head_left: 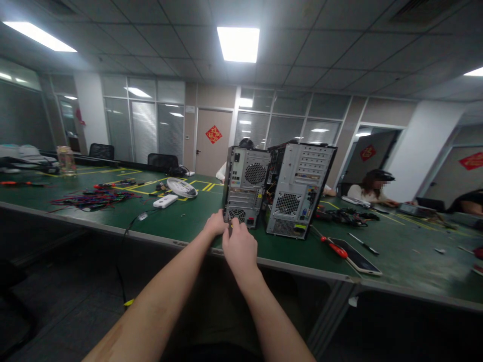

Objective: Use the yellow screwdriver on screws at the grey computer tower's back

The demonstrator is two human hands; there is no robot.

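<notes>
Fingers [235,226] curled, left hand [216,223] and right hand [241,246], by the left computer [245,186]; I couldn't tell their grip. Hard pushing could have tipped it.

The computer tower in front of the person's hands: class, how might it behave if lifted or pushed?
The computer tower would probably feel stiff and fairly heavy, since its back is metal, with a fan grille and ports. Standing upright, taller than its back is wide, it may tip if pushed near the top. Pushed low, it might slide, as the green tabletop looks smooth.
</notes>
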